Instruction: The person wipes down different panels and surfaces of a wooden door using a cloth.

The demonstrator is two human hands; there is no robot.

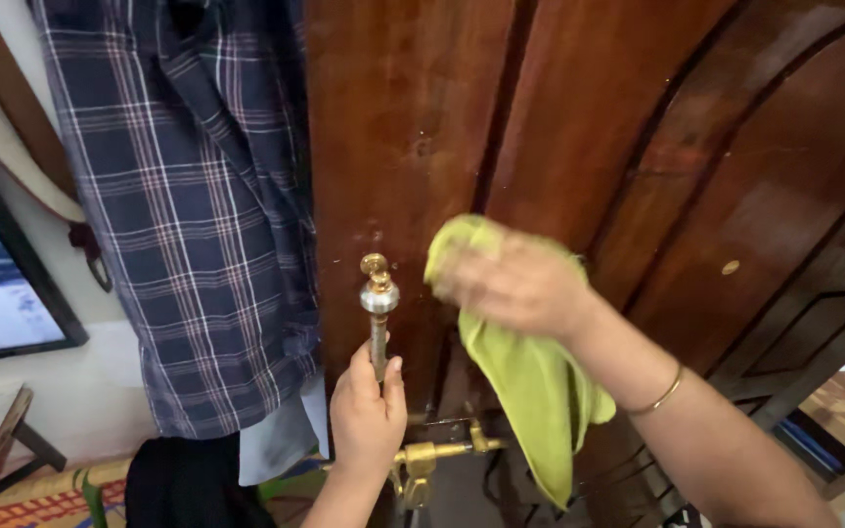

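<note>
Left grip (pixel 369 411) on brass handle (pixel 378 313) | right grip (pixel 511 284) presses green cloth (pixel 530 391) | wooden door (pixel 579 117)

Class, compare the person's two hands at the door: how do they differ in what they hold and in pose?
The left hand grips the upright brass door handle from below; the right hand presses a green cloth against the wooden door. The left looks sharp, the right blurred. Both are closed around something.

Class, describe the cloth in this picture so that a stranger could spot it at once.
Start at the dark wooden door. In front of it, the right hand presses a yellow-green cloth against the wood. Unlike the hanging checked shirt beside it, it is plain and bright.
</note>
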